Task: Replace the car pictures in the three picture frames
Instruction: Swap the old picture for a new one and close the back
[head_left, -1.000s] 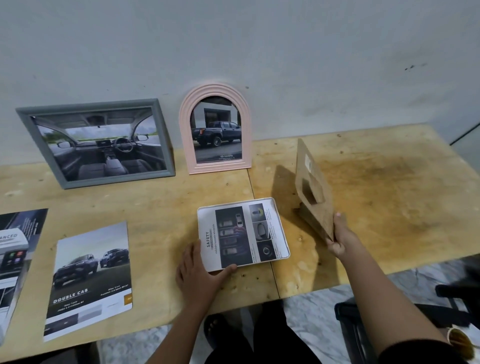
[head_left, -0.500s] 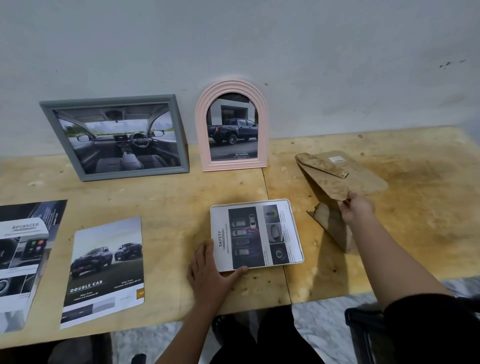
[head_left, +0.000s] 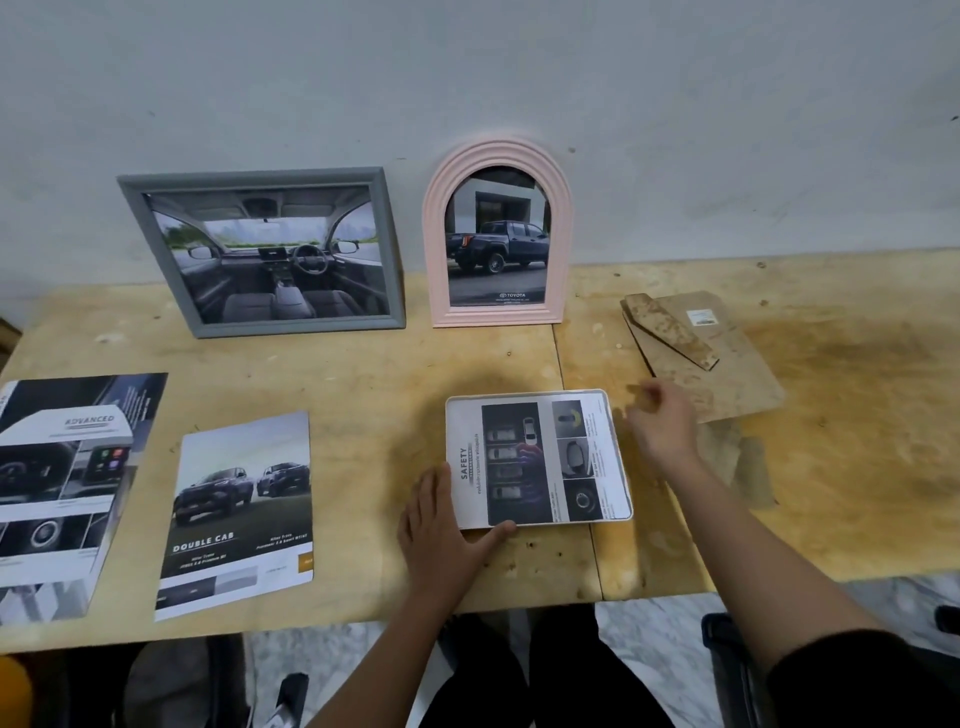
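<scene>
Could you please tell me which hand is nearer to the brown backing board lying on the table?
Right. The right hand hovers just off the backing board's near left corner; the left hand rests farther left, against the flat frame's left edge.

1. The table (head_left: 363, 374) is seen to be bare plywood, matt and rough, with brown stains on its right half.
2. The grey frame (head_left: 254, 175) is finished in matt paint.
3. The pink arched frame (head_left: 434, 234) is moulded in smooth ribs, with a matt, plastic-like finish.
4. The white-rimmed frame (head_left: 618, 452) is smooth and slightly shiny.
5. The backing board (head_left: 727, 364) is brown fibreboard, matt and mottled with pale blotches.
6. The Double Cab brochure (head_left: 244, 514) and the larger brochure (head_left: 62, 483) are printed on glossy paper.
7. The wall (head_left: 675, 130) is coated in matt, scuffed paint.
</scene>
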